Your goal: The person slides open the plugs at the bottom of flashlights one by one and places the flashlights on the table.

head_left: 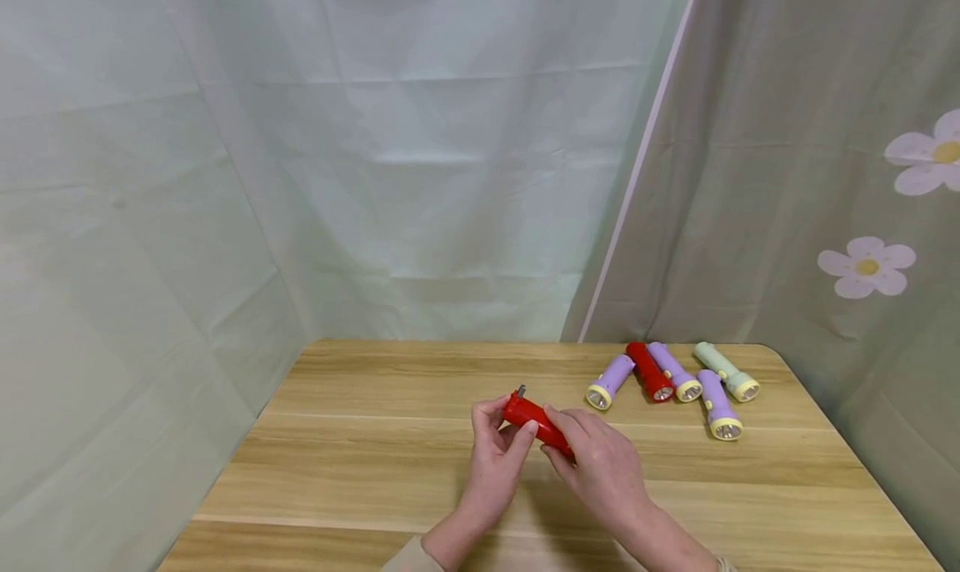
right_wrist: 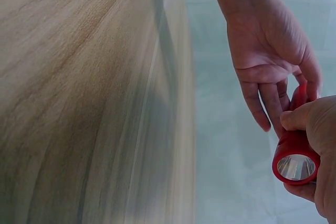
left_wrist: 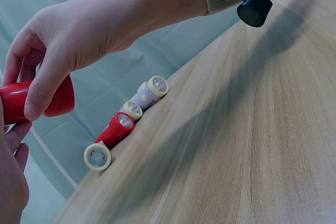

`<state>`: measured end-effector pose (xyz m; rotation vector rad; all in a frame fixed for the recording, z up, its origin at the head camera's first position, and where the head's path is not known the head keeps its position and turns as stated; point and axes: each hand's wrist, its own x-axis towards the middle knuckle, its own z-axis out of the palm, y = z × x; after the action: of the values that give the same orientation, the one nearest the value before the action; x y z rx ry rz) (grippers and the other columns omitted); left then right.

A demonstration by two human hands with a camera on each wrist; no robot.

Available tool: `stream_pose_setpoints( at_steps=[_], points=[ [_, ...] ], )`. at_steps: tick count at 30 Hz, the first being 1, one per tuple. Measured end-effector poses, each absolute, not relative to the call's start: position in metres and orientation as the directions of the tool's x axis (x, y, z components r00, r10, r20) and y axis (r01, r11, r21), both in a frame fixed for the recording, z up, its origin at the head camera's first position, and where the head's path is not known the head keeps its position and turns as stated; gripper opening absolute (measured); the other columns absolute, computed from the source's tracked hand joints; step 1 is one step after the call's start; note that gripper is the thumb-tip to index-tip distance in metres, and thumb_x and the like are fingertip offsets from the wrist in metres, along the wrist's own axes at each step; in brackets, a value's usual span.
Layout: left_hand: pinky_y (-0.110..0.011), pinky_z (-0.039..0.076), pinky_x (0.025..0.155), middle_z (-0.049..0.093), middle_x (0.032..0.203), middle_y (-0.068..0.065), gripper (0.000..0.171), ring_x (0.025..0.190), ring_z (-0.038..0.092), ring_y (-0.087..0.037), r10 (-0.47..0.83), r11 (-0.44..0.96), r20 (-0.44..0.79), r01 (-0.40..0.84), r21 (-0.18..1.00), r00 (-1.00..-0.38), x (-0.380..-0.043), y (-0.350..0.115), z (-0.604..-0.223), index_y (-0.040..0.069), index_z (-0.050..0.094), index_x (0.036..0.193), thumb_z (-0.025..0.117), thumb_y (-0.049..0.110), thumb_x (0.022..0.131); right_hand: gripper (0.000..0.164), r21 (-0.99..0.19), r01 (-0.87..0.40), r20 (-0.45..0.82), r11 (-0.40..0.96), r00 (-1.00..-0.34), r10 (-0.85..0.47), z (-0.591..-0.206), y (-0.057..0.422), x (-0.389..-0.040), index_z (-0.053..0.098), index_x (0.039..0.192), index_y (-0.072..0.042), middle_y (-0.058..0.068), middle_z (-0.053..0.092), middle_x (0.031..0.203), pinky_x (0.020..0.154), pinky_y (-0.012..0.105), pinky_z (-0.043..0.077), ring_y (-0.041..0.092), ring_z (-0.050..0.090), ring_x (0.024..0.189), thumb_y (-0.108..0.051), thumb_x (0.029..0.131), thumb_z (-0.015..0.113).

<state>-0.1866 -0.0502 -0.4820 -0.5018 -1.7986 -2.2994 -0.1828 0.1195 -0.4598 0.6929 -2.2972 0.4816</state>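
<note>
Both hands hold a red flashlight [head_left: 542,423] above the table, with a small grey metal piece [head_left: 521,391] sticking up from its tail end. My left hand [head_left: 495,459] pinches the tail part between thumb and fingers. Around the head end, my right hand [head_left: 603,465] grips with the thumb on top. The right wrist view shows the flashlight's round lens [right_wrist: 296,167] in its red rim, beside the right hand [right_wrist: 323,137]. There the left hand [right_wrist: 270,51] has some fingers stretched out past the body.
Several flashlights lie at the table's back right: a second red one [head_left: 650,373], purple ones with cream rims such as the nearest [head_left: 716,398], and a pale green one [head_left: 722,365]. A light curtain [head_left: 450,180] hangs behind the wooden table [head_left: 337,439].
</note>
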Motion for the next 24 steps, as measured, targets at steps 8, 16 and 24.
stream_pose_setpoints(
  at_steps=[8, 16, 24],
  points=[
    [-0.034, 0.055, 0.096, 0.048, 0.139, -0.018, 0.051, 0.119, 0.060, -0.036, 0.059, -0.250, 0.373, 0.348, 0.903, -0.926, -0.1860, -0.0493, -0.4816, 0.007, 0.031, 0.139, 0.064, 0.005, 0.101, 0.064, -0.135, -0.607, 0.708, 0.783, -0.612, -0.352, -0.4600, 0.1205, -0.1828, 0.072, 0.125, -0.011, 0.000, 0.072, 0.103, 0.071, 0.033, 0.060, 0.015, 0.068, 0.089, -0.018, 0.067, 0.098],
    [-0.033, 0.054, 0.097, 0.047, 0.140, -0.017, 0.051, 0.121, 0.059, -0.035, 0.063, -0.240, 0.381, 0.357, 0.903, -0.922, -0.1852, -0.0494, -0.4812, 0.007, 0.031, 0.139, 0.064, 0.005, 0.101, 0.063, -0.134, -0.614, 0.713, 0.778, -0.605, -0.355, -0.4610, 0.1208, -0.1828, 0.072, 0.124, -0.010, 0.000, 0.072, 0.103, 0.070, 0.033, 0.060, 0.015, 0.069, 0.089, -0.017, 0.067, 0.097],
    [-0.032, 0.054, 0.097, 0.046, 0.142, -0.018, 0.051, 0.122, 0.059, -0.035, 0.076, -0.237, 0.367, 0.341, 0.910, -0.927, -0.1846, -0.0506, -0.4814, 0.008, 0.031, 0.140, 0.064, 0.007, 0.101, 0.065, -0.139, -0.611, 0.702, 0.779, -0.616, -0.357, -0.4605, 0.1196, -0.1812, 0.072, 0.125, -0.009, 0.001, 0.072, 0.103, 0.070, 0.034, 0.061, 0.015, 0.068, 0.087, -0.017, 0.067, 0.098]
  ],
)
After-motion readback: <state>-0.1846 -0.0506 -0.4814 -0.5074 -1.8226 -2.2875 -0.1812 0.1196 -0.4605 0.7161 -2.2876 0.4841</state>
